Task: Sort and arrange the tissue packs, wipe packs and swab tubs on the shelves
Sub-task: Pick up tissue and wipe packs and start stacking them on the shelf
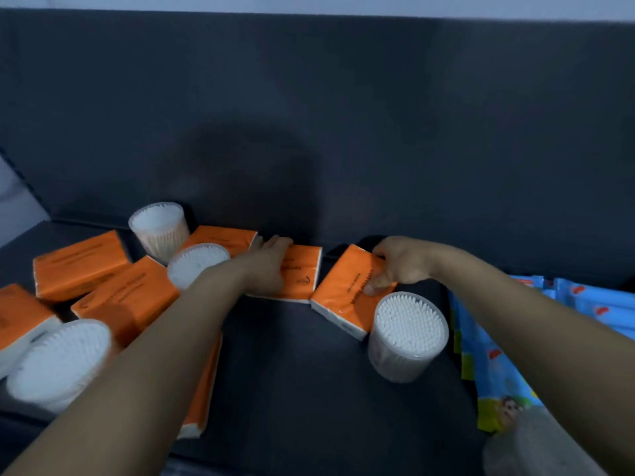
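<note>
Two orange tissue packs lie flat near the back of the dark shelf (292, 372). Centre tissue pack (304, 276), print running near-to-far, sits under the left hand (271, 261), whose fingers stretch flat across it to the far edge. Right hand (398, 264) clamps the right tissue pack (343, 297), thumb on its top face and fingers curled over the far edge; this pack lies skewed, one corner toward the back wall, its near corner just beside a swab tub (407, 334), with blue wipe packs (591, 298) further right.

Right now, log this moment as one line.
left hand: on middle orange tissue pack | right hand: pinching right orange tissue pack | swab tub: beside that pack | blue wipe packs: far right
</note>
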Demonstrator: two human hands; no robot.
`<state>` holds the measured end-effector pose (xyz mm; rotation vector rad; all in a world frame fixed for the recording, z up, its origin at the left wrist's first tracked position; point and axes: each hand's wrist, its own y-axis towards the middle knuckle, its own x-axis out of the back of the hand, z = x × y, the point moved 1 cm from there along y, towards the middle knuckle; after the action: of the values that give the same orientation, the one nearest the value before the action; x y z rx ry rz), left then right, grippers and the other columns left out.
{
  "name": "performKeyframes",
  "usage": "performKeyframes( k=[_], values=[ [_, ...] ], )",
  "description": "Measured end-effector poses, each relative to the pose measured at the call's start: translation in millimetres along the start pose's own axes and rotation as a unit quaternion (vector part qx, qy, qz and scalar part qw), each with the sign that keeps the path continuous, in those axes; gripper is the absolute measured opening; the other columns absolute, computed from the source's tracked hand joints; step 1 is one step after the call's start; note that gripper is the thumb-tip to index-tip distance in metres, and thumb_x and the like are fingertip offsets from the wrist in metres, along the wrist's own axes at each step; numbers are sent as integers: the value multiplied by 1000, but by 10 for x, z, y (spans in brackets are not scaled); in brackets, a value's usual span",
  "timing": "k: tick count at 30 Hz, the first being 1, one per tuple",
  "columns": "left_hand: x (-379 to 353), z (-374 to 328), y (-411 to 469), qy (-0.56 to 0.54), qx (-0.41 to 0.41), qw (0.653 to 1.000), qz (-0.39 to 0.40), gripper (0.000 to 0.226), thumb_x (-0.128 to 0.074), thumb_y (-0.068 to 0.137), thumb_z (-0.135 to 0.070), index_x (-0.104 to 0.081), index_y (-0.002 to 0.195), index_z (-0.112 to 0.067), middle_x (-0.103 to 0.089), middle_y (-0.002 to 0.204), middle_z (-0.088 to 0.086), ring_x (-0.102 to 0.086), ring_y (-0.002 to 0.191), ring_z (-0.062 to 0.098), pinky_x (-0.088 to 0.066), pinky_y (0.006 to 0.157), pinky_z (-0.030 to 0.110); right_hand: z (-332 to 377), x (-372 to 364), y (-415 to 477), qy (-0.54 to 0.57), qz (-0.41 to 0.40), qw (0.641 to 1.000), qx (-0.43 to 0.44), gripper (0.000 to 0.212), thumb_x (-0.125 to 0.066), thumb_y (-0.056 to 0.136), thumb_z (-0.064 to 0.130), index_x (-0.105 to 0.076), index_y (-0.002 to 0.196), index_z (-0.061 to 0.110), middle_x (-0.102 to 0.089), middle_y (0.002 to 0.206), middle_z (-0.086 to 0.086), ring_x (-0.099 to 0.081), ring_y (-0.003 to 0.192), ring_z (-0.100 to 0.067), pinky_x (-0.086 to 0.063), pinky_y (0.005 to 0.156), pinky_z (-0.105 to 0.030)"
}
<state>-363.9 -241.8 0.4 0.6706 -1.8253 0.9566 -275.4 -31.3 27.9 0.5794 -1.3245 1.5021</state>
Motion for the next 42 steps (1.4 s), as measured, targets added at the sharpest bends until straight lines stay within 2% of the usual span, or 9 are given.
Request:
performKeyframes(
  k=[4, 9, 13, 15, 20, 27, 32, 37, 42],
  values=[
    [113, -62, 81, 58, 10, 997, 42, 88, -54, 80, -12, -1, 150, -17, -9, 156, 8, -11, 143, 30, -22, 115, 38, -6, -2, -81, 82, -34, 996, 6, 41, -82, 67, 31, -57, 96, 17, -62, 95, 3, -60, 93, -18, -49, 84, -31],
    [234, -90, 99, 188, 6, 982, 28, 92, -74, 69, -27, -23, 144, -16, -21, 144, 9, -22, 133, 33, -30, 108, 42, 40, 192, -296, 137, -187, 973, 2, 43, -82, 61, 14, -48, 86, 15, -51, 75, 3, -50, 69, -15, -41, 58, -29],
    [307, -148, 67, 260, -13, 966, 12, 88, -80, 61, -44, -38, 135, -18, -31, 137, 7, -29, 126, 30, -27, 103, 42, 51, 273, -510, 241, -268, 933, 9, 58, -77, 68, 7, -45, 115, 18, -58, 99, -2, -59, 85, -19, -50, 68, -31],
    [306, -168, 53, 236, -29, 971, 10, 91, -81, 62, -40, -33, 137, -18, -31, 138, 7, -34, 126, 30, -31, 101, 41, 43, 255, -614, 281, -289, 915, 10, 64, -75, 71, 7, -45, 126, 23, -59, 104, 0, -61, 92, -19, -52, 73, -30],
    [478, -277, -116, 87, -76, 990, -83, 52, -69, 73, -24, -36, 113, -16, -54, 108, 8, -55, 93, 27, -41, 68, 31, -46, 192, -836, 368, -377, 850, 6, 33, -69, 84, 26, -58, 114, 16, -68, 95, 1, -66, 82, -13, -55, 71, -27],
    [800, -718, -624, -102, -172, 951, -235, 43, -69, 76, -40, -46, 106, -20, -54, 89, -2, -54, 82, 21, -39, 68, 33, -426, 178, -1248, 424, -499, 754, -49, 20, -68, 80, 24, -49, 89, 21, -63, 96, -4, -63, 87, -20, -54, 76, -41],
    [652, -1391, -797, -195, -254, 923, -213, 27, -59, 86, -39, -53, 100, -17, -59, 84, -2, -55, 74, 12, -41, 63, 26, -825, 99, -1822, 427, -574, 696, -64, 27, -69, 79, 22, -44, 87, 26, -62, 93, -2, -62, 85, -18, -53, 76, -40],
    [331, -2383, -1061, -217, -334, 905, -151, 23, -48, 92, -32, -57, 95, -11, -60, 82, 4, -56, 71, 19, -45, 68, 37, -1449, -62, -2672, 418, -626, 654, -76, 51, -66, 83, 20, -44, 128, 21, -62, 117, -1, -62, 103, -13, -51, 88, -33],
    [-80, -3580, -1451, -179, -406, 890, -108, 23, -50, 91, -35, -57, 95, -13, -56, 76, 1, -53, 67, 17, -42, 62, 33, -2159, -303, -3677, 400, -657, 628, -119, 63, -64, 81, 23, -37, 137, 33, -58, 126, -7, -61, 107, -17, -51, 94, -41]
  ],
)
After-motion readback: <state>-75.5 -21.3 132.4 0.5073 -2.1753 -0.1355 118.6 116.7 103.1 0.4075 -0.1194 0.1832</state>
